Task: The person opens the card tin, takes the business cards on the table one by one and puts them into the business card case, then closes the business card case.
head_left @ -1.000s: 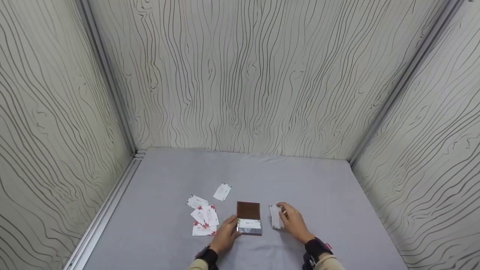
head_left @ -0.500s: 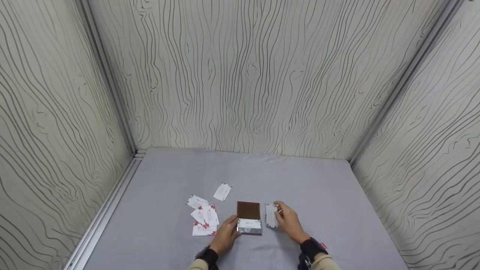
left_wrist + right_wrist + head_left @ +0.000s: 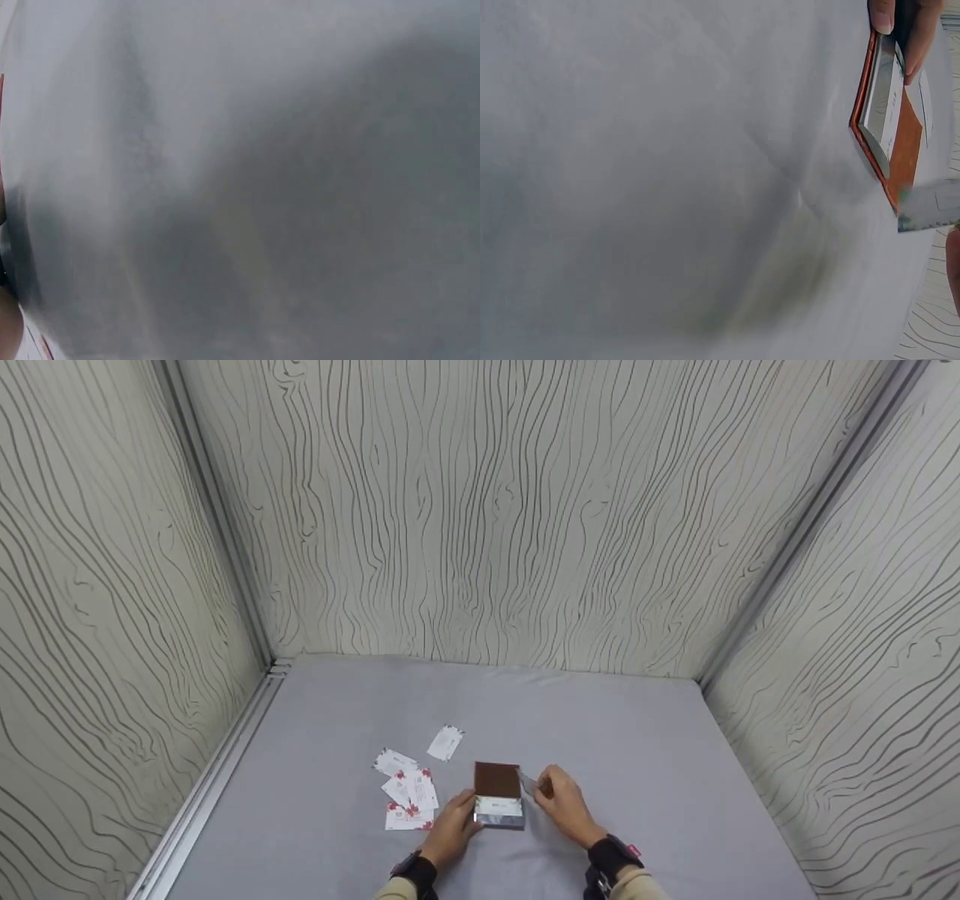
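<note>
Head view: loose cards (image 3: 411, 793) on grey cloth (image 3: 615, 727) near left hand (image 3: 451, 826) gripping case (image 3: 496, 778); right hand (image 3: 566, 804) pinches card (image 3: 928, 206).

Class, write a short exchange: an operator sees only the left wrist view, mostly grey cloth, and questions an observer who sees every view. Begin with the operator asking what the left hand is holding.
Operator: My view is nearly all cloth. What is the left hand holding?
Observer: It grips the left edge of an open card case.
Operator: And where is the right hand?
Observer: Beside the case's right side, pinching a single-looking card.
</note>
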The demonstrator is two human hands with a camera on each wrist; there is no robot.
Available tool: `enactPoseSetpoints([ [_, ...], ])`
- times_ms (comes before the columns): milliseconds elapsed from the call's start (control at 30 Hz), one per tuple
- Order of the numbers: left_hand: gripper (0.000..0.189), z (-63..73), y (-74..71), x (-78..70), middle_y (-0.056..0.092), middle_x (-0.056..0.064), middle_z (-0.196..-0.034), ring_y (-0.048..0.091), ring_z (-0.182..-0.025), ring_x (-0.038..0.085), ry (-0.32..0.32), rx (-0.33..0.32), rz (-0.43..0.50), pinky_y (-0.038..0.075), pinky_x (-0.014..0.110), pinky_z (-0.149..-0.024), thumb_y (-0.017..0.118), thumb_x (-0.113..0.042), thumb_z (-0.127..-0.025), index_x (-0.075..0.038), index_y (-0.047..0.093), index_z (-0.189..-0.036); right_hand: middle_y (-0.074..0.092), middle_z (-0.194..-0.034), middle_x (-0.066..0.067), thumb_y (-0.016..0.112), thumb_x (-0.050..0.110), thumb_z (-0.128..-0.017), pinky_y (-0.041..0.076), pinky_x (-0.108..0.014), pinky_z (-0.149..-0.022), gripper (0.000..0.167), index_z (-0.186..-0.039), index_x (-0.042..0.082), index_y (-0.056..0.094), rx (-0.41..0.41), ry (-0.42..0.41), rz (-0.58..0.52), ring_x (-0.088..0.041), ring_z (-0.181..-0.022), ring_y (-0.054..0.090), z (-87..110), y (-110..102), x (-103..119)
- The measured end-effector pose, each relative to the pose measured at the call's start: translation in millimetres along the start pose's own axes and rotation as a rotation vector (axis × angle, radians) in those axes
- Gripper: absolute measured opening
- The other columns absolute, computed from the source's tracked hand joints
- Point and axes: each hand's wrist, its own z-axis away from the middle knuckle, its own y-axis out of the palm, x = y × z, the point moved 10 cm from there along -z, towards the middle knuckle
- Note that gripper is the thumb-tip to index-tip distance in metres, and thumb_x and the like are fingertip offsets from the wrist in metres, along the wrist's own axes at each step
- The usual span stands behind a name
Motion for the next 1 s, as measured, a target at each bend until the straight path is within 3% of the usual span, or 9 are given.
enactPoseSetpoints([
  [100, 0.047, -3.0, 1.5, 1.3, 0.054, 0.032, -0.130, 0.052, -0.120, 0.048, -0.081, 0.056, 0.024, 0.043, 0.051, -0.103, 0.071, -0.006, -0.088, 0.019, 0.055, -0.125, 0.050, -0.078, 0.002, 0.067, -0.010, -0.075, 0.054, -0.026, -0.063, 0.028, -0.080, 0.009, 0.047, 0.027, 0.036, -0.029, -0.011, -0.075, 0.056, -1.2, 6.6, -0.6],
  [233, 0.047, -4.5, 3.1, 1.9, 0.053, 0.031, -0.133, 0.051, -0.123, 0.046, -0.137, 0.099, 0.013, 0.041, 0.053, -0.104, 0.071, -0.004, -0.087, 0.018, 0.055, -0.126, 0.062, -0.092, -0.011, 0.061, -0.008, -0.078, 0.057, -0.041, -0.079, 0.028, -0.080, 0.011, 0.041, 0.093, 0.097, -0.043, -0.025, -0.092, 0.063, -1.5, 16.5, -3.4],
  [300, 0.046, -4.1, 2.6, 0.9, 0.054, 0.031, -0.132, 0.052, -0.122, 0.046, -0.114, 0.086, 0.006, 0.042, 0.053, -0.103, 0.071, -0.004, -0.087, 0.018, 0.056, -0.125, 0.062, -0.094, -0.011, 0.060, -0.008, -0.080, 0.056, -0.043, -0.082, 0.027, -0.080, 0.011, 0.041, 0.107, 0.097, -0.034, -0.025, -0.094, 0.062, -1.1, 18.6, -2.3],
  [433, 0.046, -3.7, 1.8, -1.0, 0.055, 0.031, -0.129, 0.053, -0.119, 0.048, -0.066, 0.056, -0.010, 0.045, 0.054, -0.100, 0.072, -0.003, -0.085, 0.018, 0.057, -0.123, 0.050, -0.090, -0.003, 0.062, -0.005, -0.082, 0.049, -0.028, -0.069, 0.026, -0.082, 0.010, 0.040, 0.116, 0.039, -0.050, -0.013, -0.082, 0.051, -0.3, 20.3, 4.7],
  [567, 0.047, -3.3, 5.5, 2.7, 0.054, 0.031, -0.131, 0.052, -0.121, 0.047, -0.086, 0.070, -0.002, 0.043, 0.053, -0.102, 0.072, -0.002, -0.086, 0.018, 0.056, -0.124, 0.041, -0.089, 0.002, 0.068, 0.000, -0.083, 0.035, -0.024, -0.065, 0.026, -0.085, 0.008, 0.043, 0.128, -0.009, -0.037, -0.008, -0.077, 0.039, 0.3, 22.5, 8.8],
  [700, 0.047, -2.5, 8.9, 7.2, 0.053, 0.029, -0.133, 0.051, -0.124, 0.045, -0.119, 0.088, 0.002, 0.041, 0.052, -0.105, 0.071, -0.004, -0.086, 0.017, 0.056, -0.126, 0.045, -0.093, 0.000, 0.073, 0.007, -0.085, 0.037, -0.029, -0.069, 0.028, -0.091, 0.006, 0.046, 0.148, 0.005, -0.004, -0.012, -0.081, 0.043, 2.4, 26.0, 6.7],
  [867, 0.047, -3.4, 4.2, 1.8, 0.055, 0.031, -0.130, 0.052, -0.121, 0.048, -0.097, 0.066, -0.001, 0.043, 0.054, -0.102, 0.073, -0.003, -0.084, 0.018, 0.057, -0.123, 0.053, -0.105, -0.007, 0.074, 0.019, -0.089, 0.047, -0.044, -0.082, 0.038, -0.111, 0.000, 0.049, 0.197, 0.074, -0.012, -0.027, -0.097, 0.054, 5.1, 31.3, 1.7],
  [1000, 0.046, -4.7, 0.6, -2.0, 0.055, 0.031, -0.130, 0.052, -0.120, 0.049, -0.088, 0.059, 0.004, 0.043, 0.055, -0.101, 0.073, -0.003, -0.085, 0.019, 0.057, -0.123, 0.056, -0.117, -0.015, 0.074, 0.030, -0.089, 0.045, -0.053, -0.092, 0.053, -0.123, -0.003, 0.049, 0.245, 0.115, -0.020, -0.036, -0.109, 0.055, 6.3, 37.2, -1.1],
])
